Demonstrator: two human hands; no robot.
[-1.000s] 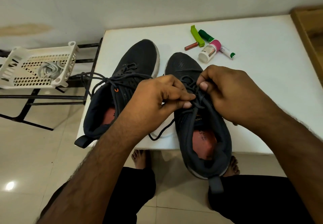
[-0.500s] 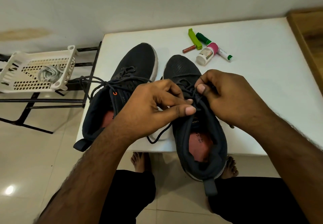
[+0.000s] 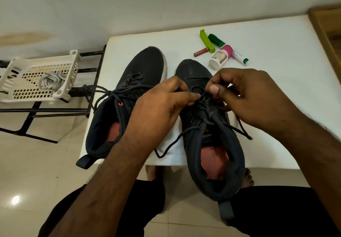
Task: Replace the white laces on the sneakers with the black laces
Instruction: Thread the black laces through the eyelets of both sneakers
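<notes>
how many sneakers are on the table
2. The left sneaker lies near the table's left edge, already laced black. The right sneaker sits beside it, heel overhanging the front edge, under both hands. None seem hidden.

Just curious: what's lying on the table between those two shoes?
In the head view, bare white table between left shoe and right shoe, crossed by a loose black lace end.

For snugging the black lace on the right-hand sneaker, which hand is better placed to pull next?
Probably the right hand: its thumb and fingers pinch the black lace directly over the right sneaker. The left hand also pinches it but reaches across from the other sneaker's side.
</notes>
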